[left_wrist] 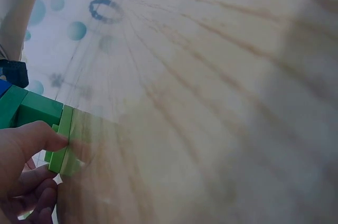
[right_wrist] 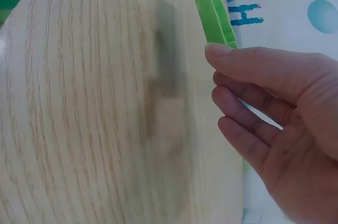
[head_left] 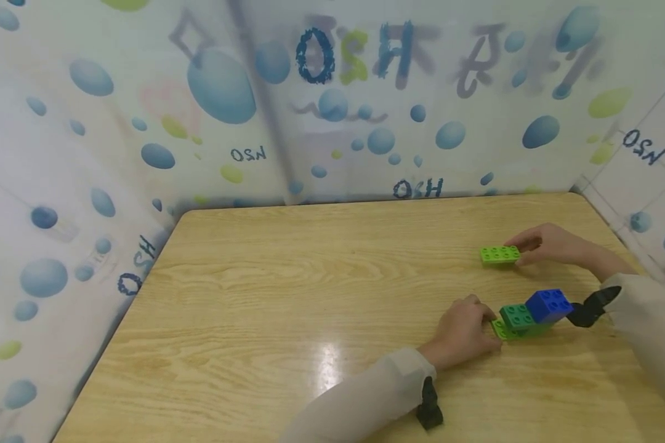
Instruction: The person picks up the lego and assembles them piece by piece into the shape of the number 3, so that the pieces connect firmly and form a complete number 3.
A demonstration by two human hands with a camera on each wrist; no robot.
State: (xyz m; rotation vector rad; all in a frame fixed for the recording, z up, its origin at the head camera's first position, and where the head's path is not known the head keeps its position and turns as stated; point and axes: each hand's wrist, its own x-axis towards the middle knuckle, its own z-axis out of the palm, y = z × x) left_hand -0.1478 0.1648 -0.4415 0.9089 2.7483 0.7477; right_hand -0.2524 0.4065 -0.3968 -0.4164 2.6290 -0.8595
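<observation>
Between thumb and fingers, my right hand pinches one end of a long lime-green toy brick. In the right wrist view that lime brick is held over the table, with a shadow below it. My left hand grips the near end of a flat lime-green brick that lies low on the table. On top of this flat brick sits a dark green brick. A taller blue brick stands to the right of the dark green one. In the left wrist view, the thumb presses the flat brick.
The wooden table stretches widely to the left of both hands. A patterned curtain hangs behind it and along both sides. Dark straps hang at both wrists, the right one close beside the blue brick.
</observation>
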